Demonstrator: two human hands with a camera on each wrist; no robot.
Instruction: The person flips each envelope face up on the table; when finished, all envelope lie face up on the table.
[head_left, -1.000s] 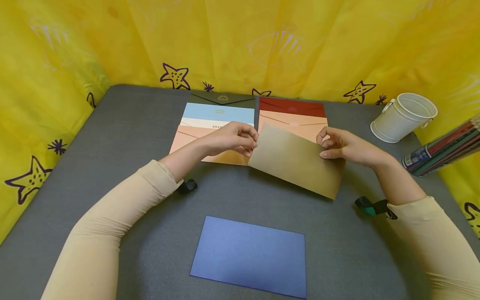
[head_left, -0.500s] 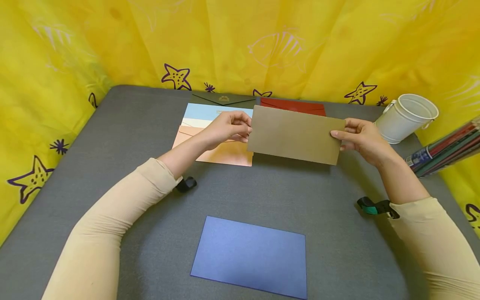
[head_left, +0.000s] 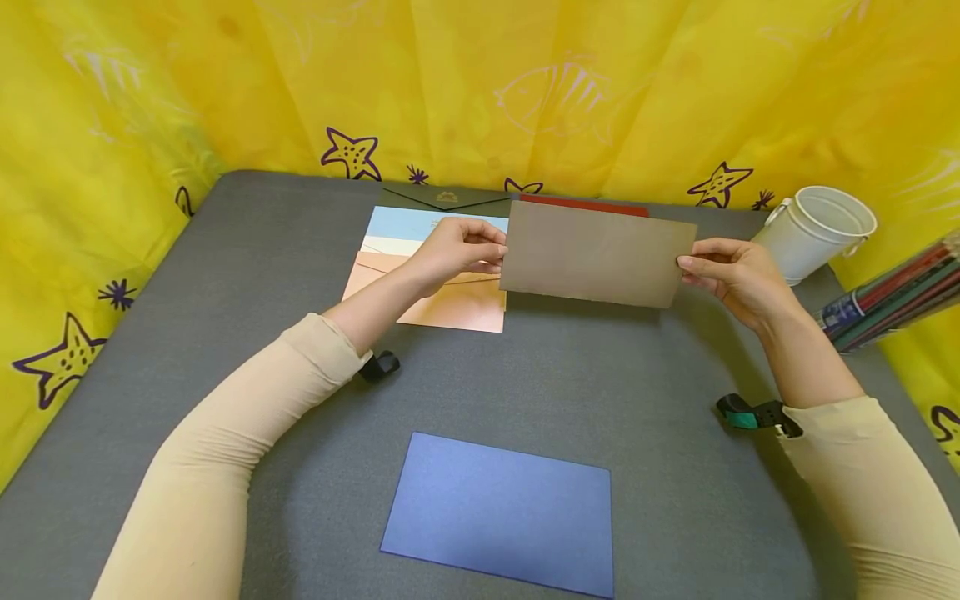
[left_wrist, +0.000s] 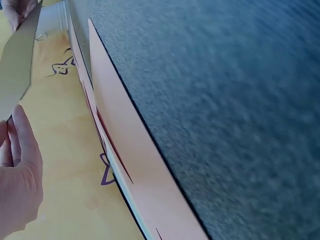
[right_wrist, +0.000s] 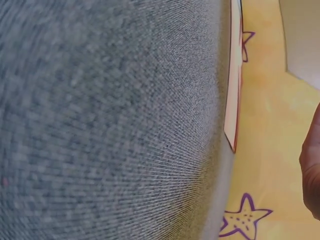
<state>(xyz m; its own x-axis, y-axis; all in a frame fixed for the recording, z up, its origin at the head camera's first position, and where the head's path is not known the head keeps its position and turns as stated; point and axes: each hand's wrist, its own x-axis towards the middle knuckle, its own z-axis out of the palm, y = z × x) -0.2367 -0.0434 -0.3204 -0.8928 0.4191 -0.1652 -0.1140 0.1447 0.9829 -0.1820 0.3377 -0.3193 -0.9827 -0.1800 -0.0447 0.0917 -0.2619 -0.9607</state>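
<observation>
A tan-brown envelope [head_left: 597, 254] is held up off the grey table [head_left: 247, 250], its plain side facing me. My left hand [head_left: 459, 248] pinches its left edge and my right hand [head_left: 731, 268] pinches its right edge. In the left wrist view the same envelope [left_wrist: 17, 60] shows edge-on above my left hand [left_wrist: 17, 170]. A slice of the envelope [right_wrist: 302, 40] appears in the right wrist view. Behind it lie overlapped envelopes: a peach one [head_left: 450, 307], a light blue one [head_left: 408, 223], a dark one [head_left: 442, 197] and a red one [head_left: 585, 204], mostly hidden.
A dark blue envelope [head_left: 501, 512] lies flat near the table's front edge. A white metal bucket [head_left: 813, 233] lies tipped at the back right, beside a pack of coloured pencils [head_left: 892, 304]. Yellow starfish-print cloth [head_left: 480, 83] surrounds the table.
The tan envelope, tilted low over the table a second ago, has been lifted and levelled, and now hides most of the red and peach envelopes on the right.
</observation>
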